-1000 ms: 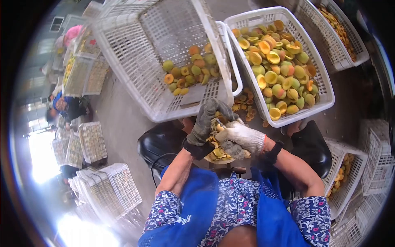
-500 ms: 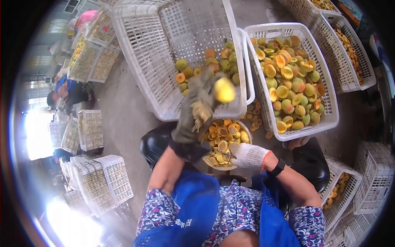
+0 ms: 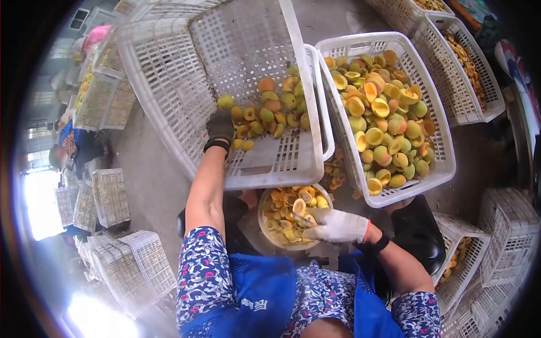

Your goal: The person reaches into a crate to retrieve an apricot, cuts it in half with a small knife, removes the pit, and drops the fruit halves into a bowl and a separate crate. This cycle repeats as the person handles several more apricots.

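Note:
My left hand, in a dark glove, reaches into a tilted white plastic crate, at the left end of a group of yellow-green peaches. Its fingers point away from me and are mostly hidden. In a white knit glove, my right hand is closed around a small metal tool, whose thin end shows past the fingertips. That hand hovers over the right side of a round tub between my knees. Cut peach pieces, some with a brown centre, fill the tub.
Right of the tilted crate stands a white crate heaped with pitted peach halves. More filled crates line the far right. Scraps lie on the floor between the crates. Stacked crates and a person are at left.
My left hand has moved left and deeper into the tilted crate; the yellow peach seen at it earlier no longer shows there. My right hand stays over the tub, its tool now visible.

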Demonstrator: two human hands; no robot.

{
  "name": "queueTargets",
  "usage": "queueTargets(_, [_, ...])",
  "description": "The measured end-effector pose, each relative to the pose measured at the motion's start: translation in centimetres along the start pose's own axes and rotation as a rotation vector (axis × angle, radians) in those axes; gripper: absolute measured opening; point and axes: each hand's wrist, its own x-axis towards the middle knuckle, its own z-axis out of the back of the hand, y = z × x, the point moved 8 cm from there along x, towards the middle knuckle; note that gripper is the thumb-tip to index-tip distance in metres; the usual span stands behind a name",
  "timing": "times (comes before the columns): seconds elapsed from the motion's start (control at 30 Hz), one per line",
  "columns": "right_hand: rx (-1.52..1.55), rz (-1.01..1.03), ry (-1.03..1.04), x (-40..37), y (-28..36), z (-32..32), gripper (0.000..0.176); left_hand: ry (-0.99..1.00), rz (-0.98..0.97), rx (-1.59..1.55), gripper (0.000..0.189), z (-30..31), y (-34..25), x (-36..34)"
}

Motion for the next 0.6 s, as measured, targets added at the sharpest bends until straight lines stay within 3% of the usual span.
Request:
queueTargets(0.03, [0.346,-0.190,0.024,-0.4,-0.8,-0.3,0.021,0.017,-0.041,0.031,0.023,1.2,-0.8,-0.4])
queueTargets(0.07, [0.347,-0.190,0.017,-0.1,-1.7,-1.2,0.021,0.013,-0.046,0.031,0.023,1.3,-1.0,-0.6])
queueTargets(0.13, [-0.458,-0.135,0.150,0.6,-4.0,-4.5,0.020,0.141,-0.010,-0.211,0.021,0.1,-1.2,-1.3])
queueTargets(0.17, [-0.567,-0.311,0.070,-0.6,-3.1,-2.6,0.019,0.143,-0.019,-0.208,0.021,0.5,-1.5,-1.5])
queueTargets(0.2, [-0.517,-0.299,-0.008,-0.7,-3.5,-1.6,0.015,0.137,-0.005,-0.296,0.022,1.2,-1.4,-1.6])
queueTargets(0.27, [-0.399,-0.127,-0.064,-0.2,-2.2,0.6,0.017,0.143,0.025,-0.382,0.023,3.7,-1.4,-3.2])
queueTargets(0.33, [-0.137,0.052,-0.461,-0.8,0.8,4.6,0.022,0.291,0.033,-1.312,0.032,10.1,-4.7,-6.4])
queueTargets(0.4, [-0.043,0.163,-0.624,-2.0,3.5,6.4,0.024,0.407,0.062,-1.482,0.036,14.3,-7.4,-9.5])
queueTargets(0.47, [-0.127,0.269,-0.723,-1.9,3.9,6.7,0.018,0.529,0.087,-1.660,0.041,17.4,-10.6,-12.5])
queueTargets(0.5, [-0.617,0.415,-0.838,-2.8,5.4,5.9,0.013,0.489,0.041,-1.697,0.044,19.2,-11.9,-13.7])
queueTargets(0.6, [-0.697,0.445,-0.991,-4.2,6.7,6.7,0.013,0.456,-0.061,-1.717,0.049,21.3,-14.6,-15.8])
